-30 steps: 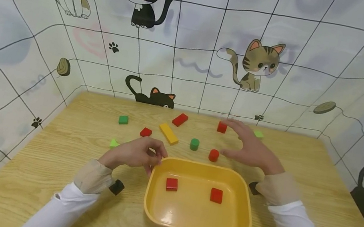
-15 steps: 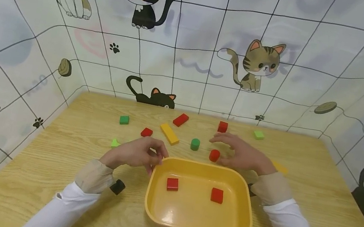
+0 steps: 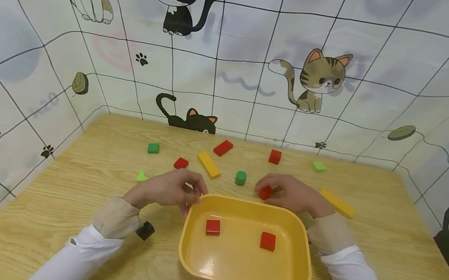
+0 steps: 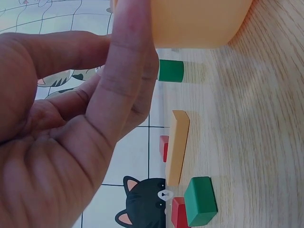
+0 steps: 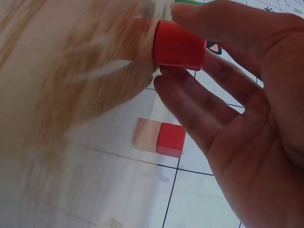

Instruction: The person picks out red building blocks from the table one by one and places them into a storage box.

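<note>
A yellow plastic tray [image 3: 238, 265] stands on the wooden table, with two red blocks lying inside, one left [image 3: 212, 227] and one right [image 3: 267, 241]. At the tray's back left corner my left hand [image 3: 168, 187] pinches the rim; in the left wrist view its fingers lie against the tray wall [image 4: 199, 23]. Behind the tray, my right hand [image 3: 296, 195] holds a red cylinder [image 3: 264, 193] that still stands on the table. The right wrist view shows the thumb in front of this cylinder [image 5: 179, 46] and fingers behind it. A red cube [image 5: 171, 140] sits farther back.
Behind the tray are a green cylinder [image 3: 240, 178], a yellow bar [image 3: 208, 165], red blocks [image 3: 223, 148] and a green block [image 3: 153, 148]. Another yellow bar [image 3: 337, 203] lies beside my right wrist, a light green piece [image 3: 319, 166] farther back. A cat-print wall [image 3: 238, 87] bounds the table.
My right hand has come down and left from near the back red cube and closed around the red cylinder, uncovering the right yellow bar. The left hand and tray have stayed in place.
</note>
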Available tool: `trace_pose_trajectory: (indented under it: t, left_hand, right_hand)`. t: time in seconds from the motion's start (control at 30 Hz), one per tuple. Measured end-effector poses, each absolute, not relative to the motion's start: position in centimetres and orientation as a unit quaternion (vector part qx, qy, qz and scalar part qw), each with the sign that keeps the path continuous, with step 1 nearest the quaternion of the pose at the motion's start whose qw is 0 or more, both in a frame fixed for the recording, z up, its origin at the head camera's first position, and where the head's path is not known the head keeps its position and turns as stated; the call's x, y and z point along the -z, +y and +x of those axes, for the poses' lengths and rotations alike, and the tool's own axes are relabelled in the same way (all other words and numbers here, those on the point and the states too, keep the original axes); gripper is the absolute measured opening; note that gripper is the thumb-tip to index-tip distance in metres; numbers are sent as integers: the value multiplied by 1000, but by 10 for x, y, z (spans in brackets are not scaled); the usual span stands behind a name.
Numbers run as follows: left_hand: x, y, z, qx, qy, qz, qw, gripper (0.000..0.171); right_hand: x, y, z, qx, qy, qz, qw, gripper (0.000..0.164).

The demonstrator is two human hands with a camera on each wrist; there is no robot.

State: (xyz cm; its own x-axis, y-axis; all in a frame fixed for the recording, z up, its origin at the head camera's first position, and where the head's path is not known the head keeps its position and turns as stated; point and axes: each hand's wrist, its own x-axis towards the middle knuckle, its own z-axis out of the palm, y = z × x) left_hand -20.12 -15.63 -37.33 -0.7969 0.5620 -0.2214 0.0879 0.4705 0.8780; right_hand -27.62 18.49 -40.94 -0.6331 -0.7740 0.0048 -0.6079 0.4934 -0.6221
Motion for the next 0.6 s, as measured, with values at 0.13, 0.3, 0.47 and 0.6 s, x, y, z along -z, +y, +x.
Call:
trace_pose_trajectory:
  t: [0.13, 0.3, 0.47, 0.6]
  left_hand:
    - [373, -156, -201, -473, 821, 199, 248, 14]
    - [375, -156, -201, -475, 820, 203, 246, 14]
    - [376, -157, -201, -477, 818, 208, 246, 14]
    - [376, -156, -201, -476, 819, 207, 245, 14]
  right_hand:
    - [407, 185, -276, 298, 862, -381, 150, 20]
    - [405, 186, -275, 285, 878, -353, 155, 17]
    - [402, 191, -274, 296, 880, -342, 149, 15]
    - [400, 196, -275, 291, 891, -325, 128, 16]
